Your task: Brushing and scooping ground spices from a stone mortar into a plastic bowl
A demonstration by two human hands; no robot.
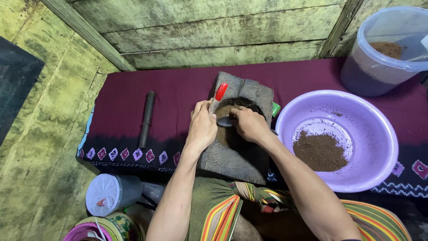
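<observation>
Head view, looking straight down: a grey, ridged stone grinding slab point(236, 154) lies on a maroon cloth with a patterned border point(133, 107), its shallow hollow filled with brown ground powder point(225, 134). Both hands meet over that hollow. The left hand point(201, 126) is curled closed around a red-handled tool point(220, 93), whose handle sticks up and away from the fingers; its lower end is hidden behind the hand. The right hand point(249, 124) is closed around a dark metal spoon point(225, 121), the bowl of which sits on the powder just beside the left hand's fingers. The two hands nearly touch.

Left of the slab, well apart from it, a dark cylindrical pestle point(146, 118) lies on the cloth. To the right, just beside the slab, stands a wide lilac plastic basin point(383, 129) holding a small heap of the same brown powder. Behind the basin is a translucent plastic bucket point(379, 67) with more powder inside. A small green object point(276, 109) peeks out between slab and basin. Near the person's left knee stands a clear plastic jar with a white lid point(109, 194). Nothing lies over the hollow other than the hands themselves.
</observation>
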